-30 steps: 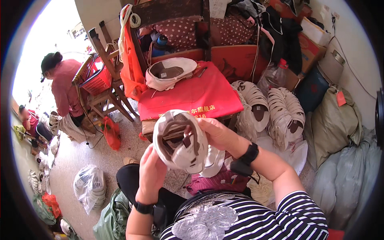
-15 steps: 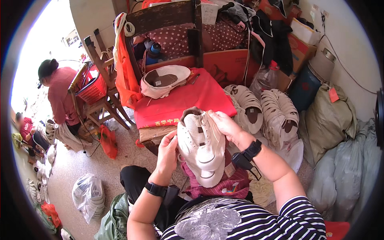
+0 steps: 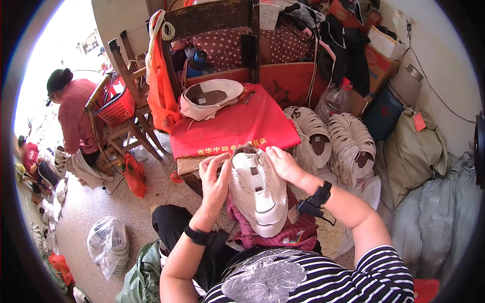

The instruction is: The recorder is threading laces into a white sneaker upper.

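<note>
A white shoe upper (image 3: 258,194) with a mesh tongue rests over my lap, its toe toward me and its brownish collar facing away. My left hand (image 3: 214,178) is beside its left edge, fingers spread apart; whether the fingertips touch the upper is hard to make out. On the other side, my right hand (image 3: 284,164) grips the right edge near the collar, its fingertips partly hidden. Beneath the upper lies a maroon striped cloth (image 3: 298,236). Another white upper (image 3: 209,98) with a brown insole sits on a red cloth (image 3: 232,131) spread over the wooden seat ahead.
Stacked white uppers (image 3: 353,144) stand at the right, near grey plastic sacks (image 3: 422,217). A bag of uppers (image 3: 108,245) is on the floor at left. A small dark tool (image 3: 249,97) lies on the red cloth. One person (image 3: 78,116) sits farther left, another beyond.
My left hand's fingers have spread from their pinch at the upper's left edge. The upper has turned slightly, and my right hand has shifted a little along its edge.
</note>
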Action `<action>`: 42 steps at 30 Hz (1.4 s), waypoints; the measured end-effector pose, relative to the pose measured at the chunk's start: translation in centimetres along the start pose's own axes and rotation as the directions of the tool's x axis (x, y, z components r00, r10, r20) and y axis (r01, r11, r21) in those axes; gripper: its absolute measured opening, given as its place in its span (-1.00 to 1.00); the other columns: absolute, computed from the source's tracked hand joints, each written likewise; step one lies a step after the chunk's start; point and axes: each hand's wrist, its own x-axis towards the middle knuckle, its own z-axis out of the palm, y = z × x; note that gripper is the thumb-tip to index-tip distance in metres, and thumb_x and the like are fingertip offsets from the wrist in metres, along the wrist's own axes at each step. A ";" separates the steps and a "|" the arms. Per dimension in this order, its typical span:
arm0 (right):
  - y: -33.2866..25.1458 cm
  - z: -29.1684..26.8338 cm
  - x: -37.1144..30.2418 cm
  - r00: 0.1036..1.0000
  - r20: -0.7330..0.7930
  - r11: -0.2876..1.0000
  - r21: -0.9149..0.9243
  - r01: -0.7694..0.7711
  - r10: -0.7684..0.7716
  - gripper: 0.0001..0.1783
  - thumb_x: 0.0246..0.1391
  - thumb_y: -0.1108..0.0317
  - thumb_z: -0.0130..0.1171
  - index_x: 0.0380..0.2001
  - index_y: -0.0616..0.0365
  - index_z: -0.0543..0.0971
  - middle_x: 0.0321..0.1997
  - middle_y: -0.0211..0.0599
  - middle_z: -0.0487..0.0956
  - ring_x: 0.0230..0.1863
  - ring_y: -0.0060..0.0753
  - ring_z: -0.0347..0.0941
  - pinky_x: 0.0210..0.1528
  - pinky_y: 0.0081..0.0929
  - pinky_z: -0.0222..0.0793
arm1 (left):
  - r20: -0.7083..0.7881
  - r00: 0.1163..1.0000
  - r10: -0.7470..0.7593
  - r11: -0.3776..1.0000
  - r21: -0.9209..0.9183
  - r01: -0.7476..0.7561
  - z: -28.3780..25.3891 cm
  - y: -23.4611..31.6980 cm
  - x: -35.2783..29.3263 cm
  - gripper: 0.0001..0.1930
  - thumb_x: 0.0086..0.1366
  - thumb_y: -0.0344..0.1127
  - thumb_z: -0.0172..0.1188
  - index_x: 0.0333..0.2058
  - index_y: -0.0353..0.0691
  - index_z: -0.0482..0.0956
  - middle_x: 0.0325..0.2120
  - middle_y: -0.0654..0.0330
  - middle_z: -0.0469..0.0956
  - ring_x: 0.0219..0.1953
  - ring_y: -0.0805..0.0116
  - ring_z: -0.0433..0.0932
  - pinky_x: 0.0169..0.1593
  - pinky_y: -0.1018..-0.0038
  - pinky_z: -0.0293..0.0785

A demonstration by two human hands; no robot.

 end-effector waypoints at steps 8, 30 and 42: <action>0.1 -0.5 -0.5 0.991 0.071 0.951 0.281 -0.130 0.114 -0.48 0.38 -0.02 -0.19 -0.09 0.26 0.51 -0.18 0.06 0.61 -0.12 -0.04 0.55 -0.04 -0.23 0.39 | 0.208 0.954 -0.214 0.849 -0.444 0.287 1.5 -0.2 0.5 -0.79 0.27 -0.26 0.26 -0.29 -0.33 0.61 -0.11 0.13 0.46 0.08 0.36 0.29 0.10 0.45 0.27; 3.3 1.0 -1.0 0.987 0.016 0.987 0.017 -0.157 0.157 -0.47 0.36 0.00 -0.21 -0.12 0.28 0.51 -0.13 0.02 0.59 -0.06 -0.08 0.51 0.02 -0.24 0.35 | 0.336 0.891 -0.307 0.824 -0.375 0.425 3.9 -2.4 -0.5 -0.55 0.45 -0.03 -0.03 0.01 -0.36 0.36 -0.14 0.02 0.49 -0.07 0.28 0.44 0.09 0.39 0.33; 8.8 3.5 -0.1 0.992 -0.005 0.992 0.011 0.124 -0.124 -0.58 0.38 0.08 -0.15 -0.17 0.21 0.53 -0.24 0.02 0.60 -0.17 -0.08 0.55 -0.10 -0.19 0.40 | 0.103 0.911 -0.400 0.915 0.089 0.393 5.3 -3.2 0.2 -0.44 0.40 0.01 0.03 0.01 -0.46 0.21 -0.03 -0.29 0.40 0.03 -0.02 0.43 0.12 0.23 0.34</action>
